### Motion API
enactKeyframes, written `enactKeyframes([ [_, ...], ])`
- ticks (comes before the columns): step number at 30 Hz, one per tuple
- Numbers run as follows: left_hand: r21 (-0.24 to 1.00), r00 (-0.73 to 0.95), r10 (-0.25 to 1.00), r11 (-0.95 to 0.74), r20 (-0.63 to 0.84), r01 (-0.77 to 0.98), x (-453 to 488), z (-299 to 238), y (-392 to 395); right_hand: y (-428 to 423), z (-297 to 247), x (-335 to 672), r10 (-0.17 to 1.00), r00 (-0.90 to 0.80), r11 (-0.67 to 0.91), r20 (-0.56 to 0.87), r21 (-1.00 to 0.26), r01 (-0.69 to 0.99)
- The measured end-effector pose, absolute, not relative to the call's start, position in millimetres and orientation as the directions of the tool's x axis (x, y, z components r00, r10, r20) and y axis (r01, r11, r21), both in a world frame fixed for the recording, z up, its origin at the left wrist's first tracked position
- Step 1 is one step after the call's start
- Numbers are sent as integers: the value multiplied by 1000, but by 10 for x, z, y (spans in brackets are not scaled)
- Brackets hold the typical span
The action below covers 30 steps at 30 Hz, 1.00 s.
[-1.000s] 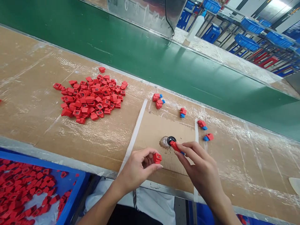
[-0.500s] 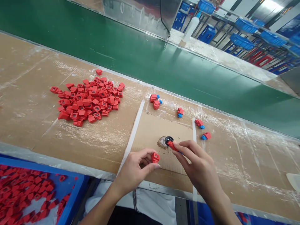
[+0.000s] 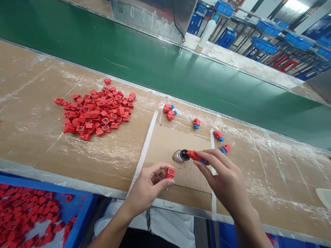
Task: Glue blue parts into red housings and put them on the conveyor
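Carefully, the right hand [image 3: 222, 175] pinches a red plastic part [image 3: 195, 156] near one end, its tip reaching a black-topped pot [image 3: 183, 155], while the left hand [image 3: 147, 189] grips a red block [image 3: 170, 173] nearby.

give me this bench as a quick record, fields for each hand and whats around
left hand: holds a small red plastic block
right hand: pinches a red part with a blue end, its tip at a round black-and-brass disc
under hands: cardboard sheet, brown specks by the disc
nearby: five red-and-blue parts
rest: heap of red blocks; blue crate of red blocks; green conveyor belt
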<state>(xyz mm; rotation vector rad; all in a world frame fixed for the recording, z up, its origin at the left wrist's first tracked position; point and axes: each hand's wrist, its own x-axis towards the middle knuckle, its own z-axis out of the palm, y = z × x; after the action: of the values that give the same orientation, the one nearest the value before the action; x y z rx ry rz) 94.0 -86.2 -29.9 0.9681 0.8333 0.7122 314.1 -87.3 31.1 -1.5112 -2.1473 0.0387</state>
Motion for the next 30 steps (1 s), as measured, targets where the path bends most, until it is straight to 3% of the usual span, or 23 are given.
enactKeyframes([
  [6,923,509,818,371,-269,-107,1036,-322,-879,-830,280,3193,938,-147,283,315,-447,849],
  [11,929,493,828,357,-267,-97,1016,-327,-879,-804,274,3256,997,40,19,68,-704,710],
  [15,935,503,823,347,-266,-74,1023,-289,-868,-788,286,3278,993,105,-100,-45,-780,617],
  [22,937,509,823,339,-252,-84,1043,-291,-850,-734,300,3294,997,69,-23,30,-748,663],
  [30,905,555,790,400,-258,-148,1011,-300,-859,-1050,368,3083,979,-136,206,155,-726,656],
])
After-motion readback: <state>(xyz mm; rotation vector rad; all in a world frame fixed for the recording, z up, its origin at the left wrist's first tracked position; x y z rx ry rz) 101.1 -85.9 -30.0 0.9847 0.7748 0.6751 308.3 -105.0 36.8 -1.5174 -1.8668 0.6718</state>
